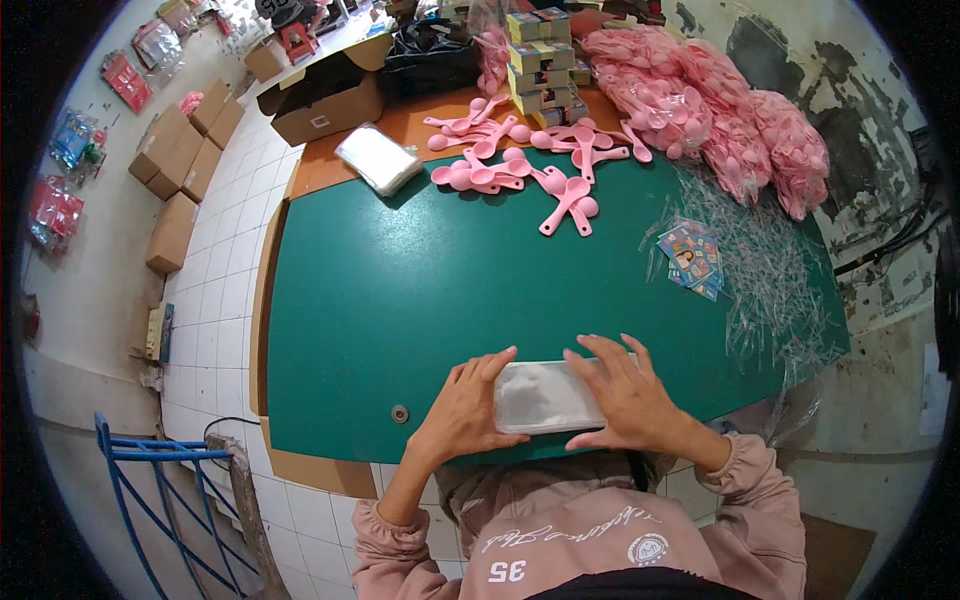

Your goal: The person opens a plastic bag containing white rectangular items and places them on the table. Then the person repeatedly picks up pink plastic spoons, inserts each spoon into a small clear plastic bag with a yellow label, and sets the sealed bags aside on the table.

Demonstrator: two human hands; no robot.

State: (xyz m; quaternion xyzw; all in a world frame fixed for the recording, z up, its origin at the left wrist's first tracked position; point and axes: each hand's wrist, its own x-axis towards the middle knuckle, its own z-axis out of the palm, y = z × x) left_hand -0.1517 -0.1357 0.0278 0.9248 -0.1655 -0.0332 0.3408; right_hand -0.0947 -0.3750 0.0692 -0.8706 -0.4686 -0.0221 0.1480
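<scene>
A flat rectangular stack of clear plastic bags (545, 400) rests at the near edge of the green table. My left hand (460, 408) grips its left end, thumb low and fingers along the side. At the opposite end, my right hand (630, 398) closes round the stack, its fingers over the far edge and its thumb at the near one. Farther off lie loose pink measuring spoons (570, 205), heaped across the middle of the table. Another pack of clear bags (380, 160) sits at the far left. Small blue printed cards (690, 260) lie to the right.
Thin clear plastic strips (780, 280) are strewn along the right side. Bulging bags of pink spoons (700, 110) stand at the far right, beside stacked bundles of cards (542, 65). An open cardboard box (325, 100) is at the far left. A blue metal frame (160, 450) stands left of the table.
</scene>
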